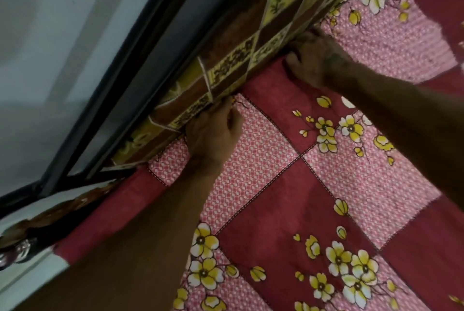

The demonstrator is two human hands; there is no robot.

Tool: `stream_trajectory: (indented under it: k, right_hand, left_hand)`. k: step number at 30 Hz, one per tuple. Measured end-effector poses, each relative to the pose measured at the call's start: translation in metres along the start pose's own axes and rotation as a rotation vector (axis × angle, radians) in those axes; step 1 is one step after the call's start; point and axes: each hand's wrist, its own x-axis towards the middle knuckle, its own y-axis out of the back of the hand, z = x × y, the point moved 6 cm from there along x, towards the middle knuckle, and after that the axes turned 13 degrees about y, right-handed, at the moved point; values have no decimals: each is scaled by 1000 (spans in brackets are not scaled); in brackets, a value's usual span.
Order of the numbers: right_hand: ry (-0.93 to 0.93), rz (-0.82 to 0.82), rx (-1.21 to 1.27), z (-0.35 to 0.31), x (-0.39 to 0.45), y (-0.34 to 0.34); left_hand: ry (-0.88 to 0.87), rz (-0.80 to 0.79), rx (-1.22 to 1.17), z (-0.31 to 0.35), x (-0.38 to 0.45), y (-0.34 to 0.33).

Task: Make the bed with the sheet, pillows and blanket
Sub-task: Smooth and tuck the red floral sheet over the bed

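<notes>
Head view, tilted. At far left I see a pale wall (37, 59), then a dark metal frame (140, 69) running diagonally. Beside it stands a brown and yellow patterned mattress edge (241, 59).

The sheet (288, 197), red and pink patchwork with yellow flowers, lies spread over the bed surface and meets that patterned edge along 1 diagonal line.

Left hand (213, 130): fingers curled at the seam where sheet meets patterned edge; fingertips hidden in the gap, so I cannot tell whether they pinch cloth.

Right hand (316, 57): further along the same seam, knuckles up, fingers bent down into the gap; grip also not readable.

The 2 hands are apart, both forearms bare.
</notes>
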Motion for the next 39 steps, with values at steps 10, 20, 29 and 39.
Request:
stream_trajectory:
  k: [10,20,29,39]
  right_hand:
    - [-181,180,9,51,-40,-10]
    - [-142,88,6,68,5,1]
    - [-215,298,40,63,-23,-18]
    - [-323,527,191,9,-84,-10]
  left_hand:
    - [7,-23,-25,-8,-5,-10]
    - [-59,50,6,-6,-7,-7]
    - [-30,1,12,-7,-5,-11]
    - [-34,16,0,-8,-8,-9]
